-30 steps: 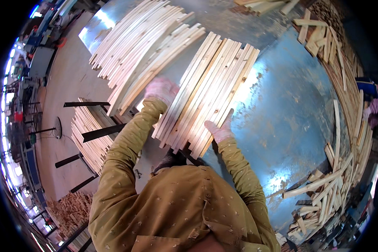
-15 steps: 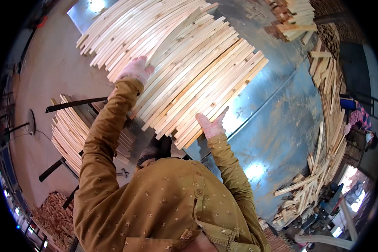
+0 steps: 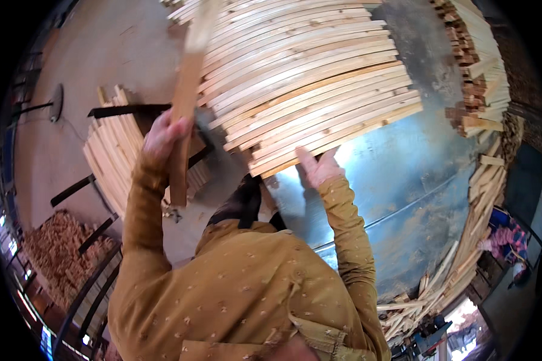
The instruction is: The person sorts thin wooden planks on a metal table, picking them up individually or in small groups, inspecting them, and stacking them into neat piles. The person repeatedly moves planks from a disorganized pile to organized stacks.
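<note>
My left hand [image 3: 165, 135] is closed around a long wooden strip [image 3: 188, 78], lifted off the pile and standing nearly lengthwise in view, its far end blurred. A broad layer of pale wooden strips [image 3: 307, 72] lies side by side on the metal table [image 3: 397, 162], some with knots. At the near edge of that layer, my right hand [image 3: 322, 167] rests with thumb and fingers apart against the outermost strip, holding nothing.
To the left, a stack of strips [image 3: 111, 150] sits on a rack with dark metal arms [image 3: 72, 191]. A heap of small wood pieces [image 3: 66, 253] lies lower left. Loose offcuts [image 3: 485, 186] line the table's right side, where another person [image 3: 509, 240] is. More stacked strips [image 3: 479, 72] stand far right.
My left hand has drawn one strip off the layer and swung it left, away from the others. My right hand stays at the layer's near edge. The whole view has turned.
</note>
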A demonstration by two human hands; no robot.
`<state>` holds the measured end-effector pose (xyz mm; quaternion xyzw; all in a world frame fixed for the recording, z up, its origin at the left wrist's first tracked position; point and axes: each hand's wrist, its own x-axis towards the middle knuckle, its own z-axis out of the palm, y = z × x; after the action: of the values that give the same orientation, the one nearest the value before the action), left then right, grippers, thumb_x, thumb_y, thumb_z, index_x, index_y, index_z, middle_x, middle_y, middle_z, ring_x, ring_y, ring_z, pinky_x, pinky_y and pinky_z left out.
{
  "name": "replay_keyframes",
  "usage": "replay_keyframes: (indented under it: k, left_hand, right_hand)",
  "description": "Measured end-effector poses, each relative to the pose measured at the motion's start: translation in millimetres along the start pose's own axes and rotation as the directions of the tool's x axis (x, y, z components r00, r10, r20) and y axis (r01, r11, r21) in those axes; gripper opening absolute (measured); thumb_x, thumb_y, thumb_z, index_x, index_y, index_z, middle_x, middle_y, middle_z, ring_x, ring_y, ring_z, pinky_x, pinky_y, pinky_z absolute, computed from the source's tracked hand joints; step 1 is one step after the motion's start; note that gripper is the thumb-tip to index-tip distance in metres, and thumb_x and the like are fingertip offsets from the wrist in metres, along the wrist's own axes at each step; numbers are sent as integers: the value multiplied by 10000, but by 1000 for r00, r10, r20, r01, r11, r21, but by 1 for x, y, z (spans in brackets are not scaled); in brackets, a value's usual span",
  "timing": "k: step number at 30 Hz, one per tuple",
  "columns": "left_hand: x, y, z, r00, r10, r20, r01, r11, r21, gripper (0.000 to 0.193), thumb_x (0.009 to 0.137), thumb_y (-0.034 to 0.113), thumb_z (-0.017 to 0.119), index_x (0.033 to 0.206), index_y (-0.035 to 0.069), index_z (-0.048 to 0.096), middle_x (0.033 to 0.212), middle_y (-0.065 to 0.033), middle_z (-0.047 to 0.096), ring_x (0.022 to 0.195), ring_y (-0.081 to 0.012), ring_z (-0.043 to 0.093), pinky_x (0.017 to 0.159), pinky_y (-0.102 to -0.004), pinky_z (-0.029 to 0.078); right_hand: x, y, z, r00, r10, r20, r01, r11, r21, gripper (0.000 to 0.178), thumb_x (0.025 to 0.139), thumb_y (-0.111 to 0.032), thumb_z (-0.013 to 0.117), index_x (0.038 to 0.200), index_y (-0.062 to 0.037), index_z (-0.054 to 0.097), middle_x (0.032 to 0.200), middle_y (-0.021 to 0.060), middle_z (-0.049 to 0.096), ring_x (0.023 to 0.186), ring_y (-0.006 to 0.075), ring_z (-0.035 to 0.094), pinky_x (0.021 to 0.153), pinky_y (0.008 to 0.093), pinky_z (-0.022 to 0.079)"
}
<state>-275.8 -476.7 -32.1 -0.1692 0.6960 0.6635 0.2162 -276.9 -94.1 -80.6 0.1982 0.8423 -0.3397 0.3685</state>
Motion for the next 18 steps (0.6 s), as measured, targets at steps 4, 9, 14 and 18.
replay_keyframes:
  k: [4,9,14,18]
  left_hand:
    - [-42,-90,1,995,14,-97,-48,932,-358,619,902,358,652,1356,-39,513,1174,-69,617,1034,-158,597,897,-291,485]
    - [-26,-97,58,960,44,-275,-178,856,-486,516,858,301,742,1260,12,599,1121,-60,627,931,-125,570,866,-277,456]
    - [-9,-116,83,943,-18,-333,-234,675,-700,231,935,126,650,1146,47,601,1002,-16,632,867,-106,578,778,-240,478]
    - [-3,-132,83,960,50,-274,-249,597,-763,344,932,145,649,1238,11,566,1091,-63,639,1000,-169,617,934,-318,495]
  right_hand:
    - [-5,-33,-98,931,-161,327,312,816,-487,779,907,-515,608,1470,-22,393,1259,245,621,1235,343,572,1067,370,423]
    - [148,-42,-213,695,-568,-440,260,770,-582,530,959,-464,540,1351,-108,537,1282,161,629,1195,347,591,1055,464,419]
    - [185,-113,-210,854,-316,-414,-214,511,-833,637,964,-576,434,1477,-200,398,1337,116,606,1288,315,527,1135,546,265]
    - [200,-81,-220,735,-545,-404,-117,484,-867,637,946,-580,483,1478,-236,422,1331,99,606,1254,308,542,1125,508,300]
